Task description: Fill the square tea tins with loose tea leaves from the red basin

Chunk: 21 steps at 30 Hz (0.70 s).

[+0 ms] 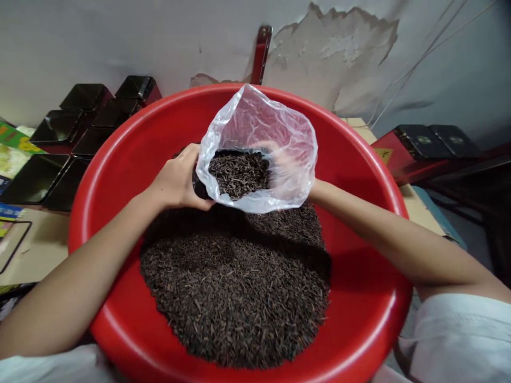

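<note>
A clear plastic bag (287,127) stands open-mouthed above the basin, with dark loose tea leaves (239,173) inside it. The bag appears to line a dark tin (198,186), of which only a black corner shows at the left. My left hand (181,178) is wrapped round that side of the tin, thumb toward me. My right hand (281,165) is at the bag's right side, seen blurred through the plastic, so its grip is unclear. Below, a large heap of tea leaves (239,298) lies in the red basin (359,330), partly in shadow.
Several black-topped tins (56,126) stand on the left beside colourful packaging (16,146). Two more red-and-black tins (423,142) are at the right. A narrow dark red object (261,56) leans on the wall behind the basin, near peeling plaster (335,50).
</note>
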Tool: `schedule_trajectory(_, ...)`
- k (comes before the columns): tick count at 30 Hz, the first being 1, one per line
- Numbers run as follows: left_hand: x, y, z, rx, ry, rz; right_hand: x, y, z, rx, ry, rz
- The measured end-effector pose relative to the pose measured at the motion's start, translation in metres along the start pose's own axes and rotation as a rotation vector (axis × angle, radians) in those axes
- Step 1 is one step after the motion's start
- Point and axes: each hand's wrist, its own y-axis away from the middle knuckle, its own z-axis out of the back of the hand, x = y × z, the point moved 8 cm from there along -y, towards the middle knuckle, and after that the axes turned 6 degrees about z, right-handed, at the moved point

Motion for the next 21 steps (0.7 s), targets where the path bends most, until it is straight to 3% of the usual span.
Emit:
schedule_trajectory(3,-0.001,0.000,0.000,-0.001,0.017,-0.002,0.006,-0.003,0.006,0.112,-0.051,-0.080)
schedule_trajectory(6,-0.003,0.000,-0.003,0.016,-0.010,0.009,0.017,-0.011,0.017,0.213,-0.302,-0.162)
schedule_trajectory(9,-0.007,0.000,-0.006,0.037,-0.035,0.012,0.038,-0.020,0.037,0.114,-0.586,-0.154)
schedule_trajectory(11,-0.013,0.002,-0.009,0.057,-0.033,-0.016,0.036,-0.017,0.050,-0.031,-0.469,-0.283)
schedule_trajectory(14,-0.018,0.005,-0.015,0.097,-0.022,-0.047,0.040,-0.005,0.069,-0.194,0.052,-0.422)
schedule_trajectory(16,-0.018,0.005,-0.017,0.100,-0.033,-0.052,0.057,-0.003,0.075,-0.265,0.268,-0.337)
schedule_trajectory(21,-0.016,0.003,-0.020,0.112,-0.054,-0.047,0.096,0.000,0.084,-0.536,0.367,-0.119)
